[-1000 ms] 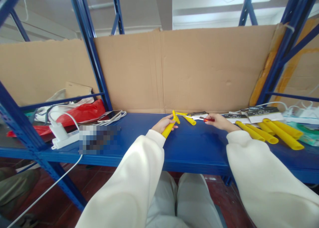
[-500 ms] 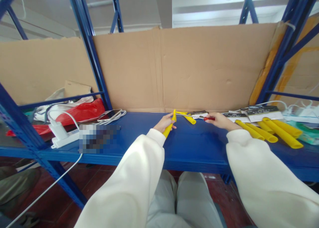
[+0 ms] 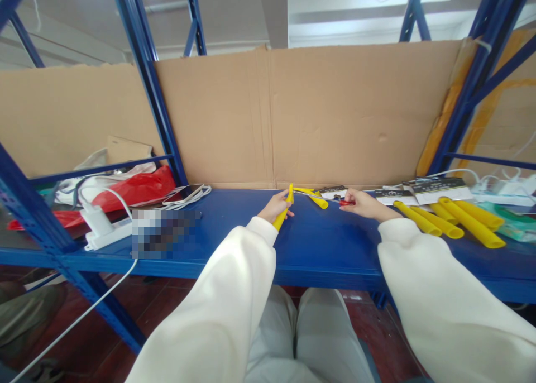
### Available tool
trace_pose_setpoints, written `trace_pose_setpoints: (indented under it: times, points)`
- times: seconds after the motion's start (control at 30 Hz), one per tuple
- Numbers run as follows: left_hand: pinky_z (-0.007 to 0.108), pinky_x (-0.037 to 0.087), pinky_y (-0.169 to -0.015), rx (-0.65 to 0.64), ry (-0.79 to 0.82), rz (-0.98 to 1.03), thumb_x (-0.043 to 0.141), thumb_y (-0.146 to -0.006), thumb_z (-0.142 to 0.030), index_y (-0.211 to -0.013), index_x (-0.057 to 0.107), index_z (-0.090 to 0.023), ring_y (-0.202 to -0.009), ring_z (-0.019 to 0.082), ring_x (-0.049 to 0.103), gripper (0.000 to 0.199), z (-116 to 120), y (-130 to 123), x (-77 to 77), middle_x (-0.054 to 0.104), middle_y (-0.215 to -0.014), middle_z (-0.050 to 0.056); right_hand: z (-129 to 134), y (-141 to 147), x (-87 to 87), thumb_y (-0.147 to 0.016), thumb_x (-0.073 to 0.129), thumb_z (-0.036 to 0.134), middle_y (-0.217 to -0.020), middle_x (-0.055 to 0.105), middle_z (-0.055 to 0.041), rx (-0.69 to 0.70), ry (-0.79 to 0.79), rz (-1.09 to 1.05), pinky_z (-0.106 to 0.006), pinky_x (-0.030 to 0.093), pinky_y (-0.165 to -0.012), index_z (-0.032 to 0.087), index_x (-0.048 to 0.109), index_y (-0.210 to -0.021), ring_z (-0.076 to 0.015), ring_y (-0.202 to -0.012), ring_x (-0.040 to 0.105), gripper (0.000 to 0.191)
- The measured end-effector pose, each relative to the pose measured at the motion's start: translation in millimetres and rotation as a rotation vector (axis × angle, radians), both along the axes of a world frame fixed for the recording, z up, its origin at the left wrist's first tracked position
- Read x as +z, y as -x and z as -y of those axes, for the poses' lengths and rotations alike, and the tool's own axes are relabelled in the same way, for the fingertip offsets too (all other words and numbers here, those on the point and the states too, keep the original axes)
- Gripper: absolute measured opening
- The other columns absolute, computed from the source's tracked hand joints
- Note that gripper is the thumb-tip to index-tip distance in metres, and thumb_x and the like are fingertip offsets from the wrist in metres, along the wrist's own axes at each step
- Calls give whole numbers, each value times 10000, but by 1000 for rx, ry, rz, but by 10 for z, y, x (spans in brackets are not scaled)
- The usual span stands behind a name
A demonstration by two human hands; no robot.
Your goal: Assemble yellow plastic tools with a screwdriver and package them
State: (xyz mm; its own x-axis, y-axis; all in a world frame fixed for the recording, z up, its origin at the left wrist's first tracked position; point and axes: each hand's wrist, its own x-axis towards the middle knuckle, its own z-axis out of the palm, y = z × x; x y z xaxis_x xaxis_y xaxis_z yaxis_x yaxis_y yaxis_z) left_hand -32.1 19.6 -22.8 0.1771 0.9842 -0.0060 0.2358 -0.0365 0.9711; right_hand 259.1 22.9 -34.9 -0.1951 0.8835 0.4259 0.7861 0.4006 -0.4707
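My left hand (image 3: 275, 206) is closed round a yellow tube (image 3: 281, 219), which stands tilted above the blue shelf (image 3: 326, 243). In my right hand (image 3: 362, 203) is the red handle of a thin metal tool (image 3: 347, 202). Its long shaft points left and reaches the upper part of the held tube; whether the tip touches it cannot be made out. Behind the shaft, more yellow pieces (image 3: 320, 202) lie on the shelf beside a small black-and-white card (image 3: 334, 191).
Several yellow tubes (image 3: 473, 222) lie at the right, near black-and-white packets (image 3: 439, 190) and a green packet (image 3: 517, 222). At the left are a white power strip (image 3: 109, 233), a red bag (image 3: 142, 187) and cables. A cardboard panel (image 3: 355, 115) stands behind the shelf.
My right hand has shifted slightly left and down with the red-handled tool, whose shaft now slants more. My left hand keeps its hold on the tube, nearly unmoved.
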Motion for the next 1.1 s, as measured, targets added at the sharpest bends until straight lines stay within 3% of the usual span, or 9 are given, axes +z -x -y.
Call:
trace_pose_setpoints:
  times: [0.17, 0.3, 0.5, 0.6, 0.9, 1.1]
  points:
    - [156, 403, -381, -18, -17, 21, 542, -902, -49, -1581, 338, -290, -514, 45, 624, 749, -50, 18, -36, 568, -1384, 135, 64, 15, 53, -732, 638, 569, -547, 591, -1, 65, 83, 65, -303, 411, -552, 247, 497, -658, -179, -540, 560, 360]
    - [164, 405, -378, -11, -20, 21, 539, -903, -49, -1575, 361, -259, -497, 46, 615, 727, -70, 17, -49, 572, -1368, 151, 46, 0, 54, -780, 588, 591, -624, 655, -34, 86, -2, 118, -313, 434, -592, 236, 570, -664, -199, -624, 597, 375]
    - [161, 398, -371, 0, -11, 23, 529, -901, -41, -1576, 354, -278, -504, 48, 621, 737, -85, -3, -45, 561, -1387, 141, -13, -4, -32, -682, 738, 440, -690, 681, -14, -59, -46, 86, -291, 430, -583, 247, 505, -720, -197, -645, 609, 306]
    - [161, 397, -371, 8, -14, 20, 501, -908, -18, -1578, 350, -263, -507, 43, 618, 729, -78, -9, -36, 544, -1410, 148, 9, 16, -30, -709, 729, 382, -685, 679, -10, -134, -63, 140, -282, 400, -565, 247, 493, -716, -188, -620, 598, 272]
    - [133, 402, -380, 23, -30, -1, 577, -923, -121, -1563, 378, -282, -552, 45, 627, 689, -99, -4, -55, 565, -1379, 131, 47, 44, -18, -863, 552, 405, -771, 725, -62, -53, -98, 251, -312, 442, -646, 240, 614, -735, -211, -687, 632, 218]
    - [141, 413, -396, 24, -32, -1, 613, -909, -171, -1561, 387, -277, -591, 84, 661, 697, -129, -6, -67, 632, -1239, 117, 37, 42, -50, -771, 696, 421, -806, 733, -27, -160, -147, 252, -289, 409, -594, 277, 609, -837, -226, -723, 649, 181]
